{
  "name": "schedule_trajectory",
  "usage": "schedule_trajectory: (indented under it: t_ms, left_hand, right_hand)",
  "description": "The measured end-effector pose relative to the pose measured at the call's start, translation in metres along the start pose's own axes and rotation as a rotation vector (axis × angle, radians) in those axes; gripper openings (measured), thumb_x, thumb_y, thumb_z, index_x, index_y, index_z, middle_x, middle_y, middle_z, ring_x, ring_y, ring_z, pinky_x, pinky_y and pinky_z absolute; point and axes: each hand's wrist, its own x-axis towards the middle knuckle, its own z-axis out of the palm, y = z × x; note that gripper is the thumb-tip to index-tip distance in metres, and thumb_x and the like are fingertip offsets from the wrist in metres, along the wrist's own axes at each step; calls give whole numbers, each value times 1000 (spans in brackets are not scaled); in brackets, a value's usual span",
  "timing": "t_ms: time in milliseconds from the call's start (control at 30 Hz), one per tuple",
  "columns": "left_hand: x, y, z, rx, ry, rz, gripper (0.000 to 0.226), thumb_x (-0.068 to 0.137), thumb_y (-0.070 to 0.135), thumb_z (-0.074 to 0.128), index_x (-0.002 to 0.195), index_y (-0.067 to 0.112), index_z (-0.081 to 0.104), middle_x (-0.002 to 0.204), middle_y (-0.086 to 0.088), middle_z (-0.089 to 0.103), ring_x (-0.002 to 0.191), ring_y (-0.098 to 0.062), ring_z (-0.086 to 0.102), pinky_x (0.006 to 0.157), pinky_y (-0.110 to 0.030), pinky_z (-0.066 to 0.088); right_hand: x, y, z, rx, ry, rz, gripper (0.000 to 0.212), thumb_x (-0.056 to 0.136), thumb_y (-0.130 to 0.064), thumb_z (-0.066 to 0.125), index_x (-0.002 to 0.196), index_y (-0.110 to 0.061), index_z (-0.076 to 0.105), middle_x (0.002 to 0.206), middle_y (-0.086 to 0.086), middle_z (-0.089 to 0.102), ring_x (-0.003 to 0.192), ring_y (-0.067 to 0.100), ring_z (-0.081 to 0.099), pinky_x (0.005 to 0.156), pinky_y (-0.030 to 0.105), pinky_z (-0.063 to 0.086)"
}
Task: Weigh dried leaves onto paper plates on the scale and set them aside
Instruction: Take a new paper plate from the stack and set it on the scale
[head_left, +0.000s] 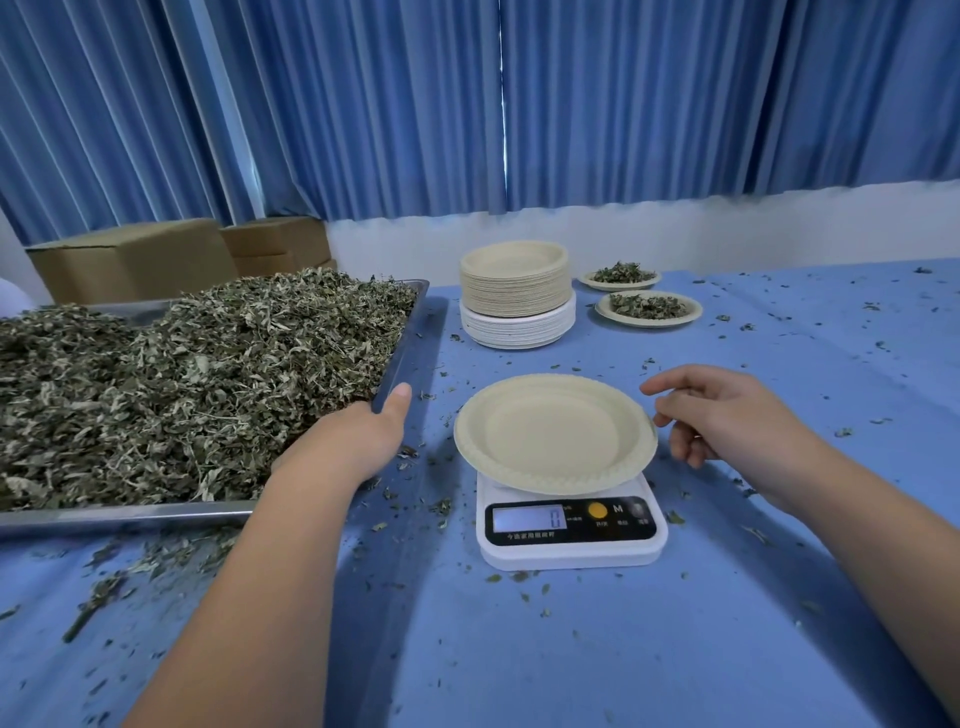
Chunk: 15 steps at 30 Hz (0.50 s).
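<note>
- Scale work at a table under a blue cloth: a small white digital kitchen scale sits near the middle, its display reading zero.
- A round beige paper plate rests on the scale, empty.
- The left hand reaches into the near right corner of a large steel tray heaped with dried grey-green leaves. Its thumb lies along the rim and its fingers are hidden, so whether they grasp leaves cannot be told.
- The right hand hovers just beside the plate's right rim, fingers loosely curled, holding nothing.
- The step appears to be fetching the first leaves. A modest handful, carried low across the short gap and released over the plate's centre, should shed least; small pinches then guard against overshoot.
- The right hand should not touch the plate, since contact would skew the reading.
- Two filled beige plates sit set aside beyond, near a stack of spare plates.
</note>
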Motion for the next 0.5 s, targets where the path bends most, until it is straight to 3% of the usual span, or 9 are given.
schedule_trajectory:
  t_ms: [200, 367, 433, 500]
  left_hand:
    - [-2, 1, -3, 69, 44, -61, 93, 88, 76, 6, 145, 10, 39, 146, -16, 42, 130, -36, 41, 109, -53, 31]
    - [-6, -13, -13, -27, 119, -15, 89, 88, 77, 6, 146, 17, 38, 148, -13, 41, 133, -34, 40, 109, -52, 30]
    - [-4, -18, -19, -45, 141, 18, 87, 90, 74, 6, 131, 14, 54, 136, -14, 53, 116, -31, 51, 96, -43, 39]
    - [0, -22, -24, -24, 279, 71, 80, 92, 71, 11, 98, 12, 64, 105, -12, 63, 88, -27, 54, 79, -38, 43]
  right_hand:
    - [1, 0, -3, -32, 13, -2, 22, 91, -4, 51, 95, -17, 69, 76, 3, 66, 45, 11, 53, 46, 24, 44]
    - [2, 1, -1, -44, 0, -3, 21, 91, -5, 53, 91, -17, 71, 72, 1, 66, 46, 11, 52, 47, 25, 43]
    - [3, 2, -1, -46, 3, -7, 22, 91, -5, 53, 89, -17, 72, 71, 2, 66, 45, 11, 52, 46, 25, 43]
    - [5, 4, -1, -46, 3, -17, 23, 91, -5, 53, 87, -17, 72, 71, 3, 66, 45, 12, 52, 47, 27, 42]
